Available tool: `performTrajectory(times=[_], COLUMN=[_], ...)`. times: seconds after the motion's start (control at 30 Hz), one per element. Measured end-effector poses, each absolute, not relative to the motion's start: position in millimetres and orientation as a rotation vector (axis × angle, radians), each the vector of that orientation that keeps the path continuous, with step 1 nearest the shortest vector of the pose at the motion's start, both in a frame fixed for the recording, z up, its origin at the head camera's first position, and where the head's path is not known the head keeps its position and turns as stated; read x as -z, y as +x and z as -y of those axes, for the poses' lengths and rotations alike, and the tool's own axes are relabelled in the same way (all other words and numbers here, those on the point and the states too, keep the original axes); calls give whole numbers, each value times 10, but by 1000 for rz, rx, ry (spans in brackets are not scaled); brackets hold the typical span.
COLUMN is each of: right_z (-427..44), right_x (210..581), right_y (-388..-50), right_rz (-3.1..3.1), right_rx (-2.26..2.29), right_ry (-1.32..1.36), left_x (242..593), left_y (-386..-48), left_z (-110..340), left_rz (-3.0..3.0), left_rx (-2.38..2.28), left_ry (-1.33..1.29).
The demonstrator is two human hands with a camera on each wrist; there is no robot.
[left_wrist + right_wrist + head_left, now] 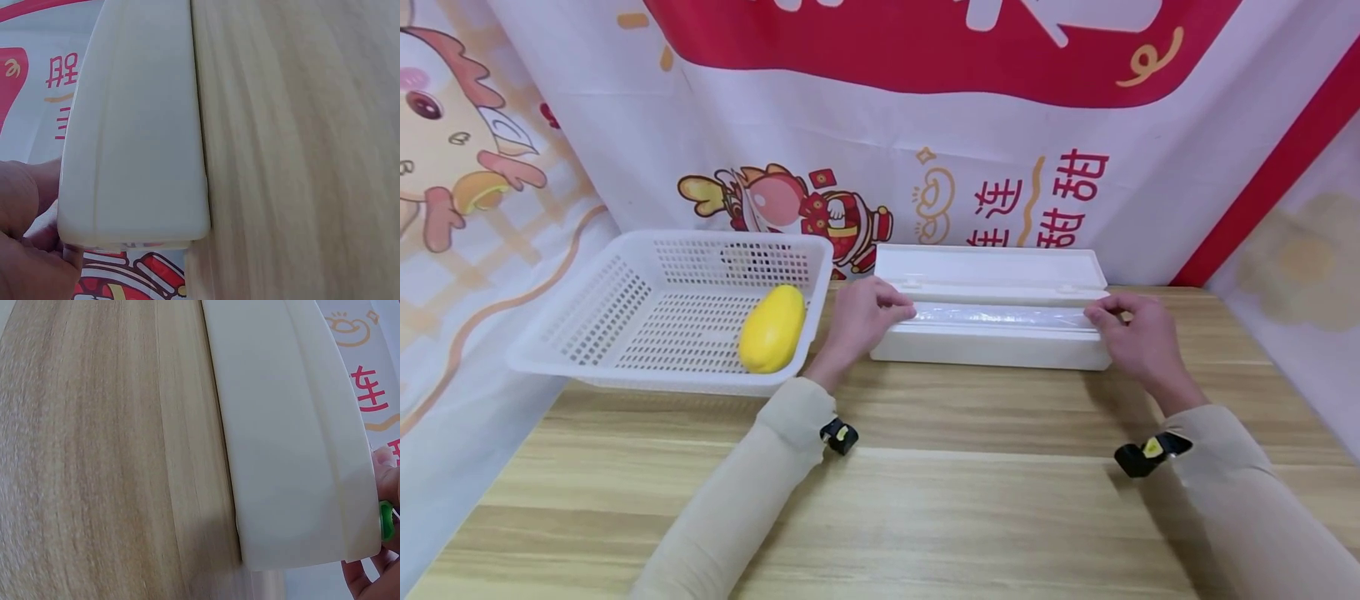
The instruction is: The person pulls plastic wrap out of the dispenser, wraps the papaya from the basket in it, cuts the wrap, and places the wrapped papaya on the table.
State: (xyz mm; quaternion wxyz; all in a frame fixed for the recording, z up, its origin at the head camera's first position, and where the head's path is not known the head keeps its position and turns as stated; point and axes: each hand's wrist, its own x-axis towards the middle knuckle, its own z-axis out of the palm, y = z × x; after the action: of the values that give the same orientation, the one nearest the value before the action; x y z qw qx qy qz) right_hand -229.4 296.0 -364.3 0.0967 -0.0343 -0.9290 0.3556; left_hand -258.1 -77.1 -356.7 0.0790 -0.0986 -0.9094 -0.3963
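A long white box [992, 350] stands on the table with its lid [992, 263] tipped back, and clear, shiny film [1000, 316] lies along its opening. At the left end, the left hand [859, 321] pinches the film's edge between thumb and fingers. The right hand [1142, 340] pinches at the right end in the same way. In the left wrist view, the box's smooth front [140, 137] partly hides the left hand [31, 231]. A small green part [387, 520] shows beside the right hand [374, 584] in the right wrist view.
A white perforated basket [655, 377] sits on the left of the wooden table [970, 517], holding a yellow, lemon-shaped fruit [772, 329]. Behind the box hangs a printed white and red cloth [820, 108]. Both sleeved forearms reach across the table's front.
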Motion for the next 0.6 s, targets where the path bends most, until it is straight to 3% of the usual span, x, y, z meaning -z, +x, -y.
performTrajectory(times=[0.23, 0.6], right_z=[-2939, -2906], right_x=[3636, 3618], right_y=[-2295, -2288], right_rz=[2767, 2754], right_rx=[-1044, -1088], right_ry=[-105, -158], left_x=[3605, 3628], left_y=[-2595, -2589], left_z=[738, 763], left_rz=[2719, 2695], left_rx=[1168, 1102], left_ry=[-242, -376])
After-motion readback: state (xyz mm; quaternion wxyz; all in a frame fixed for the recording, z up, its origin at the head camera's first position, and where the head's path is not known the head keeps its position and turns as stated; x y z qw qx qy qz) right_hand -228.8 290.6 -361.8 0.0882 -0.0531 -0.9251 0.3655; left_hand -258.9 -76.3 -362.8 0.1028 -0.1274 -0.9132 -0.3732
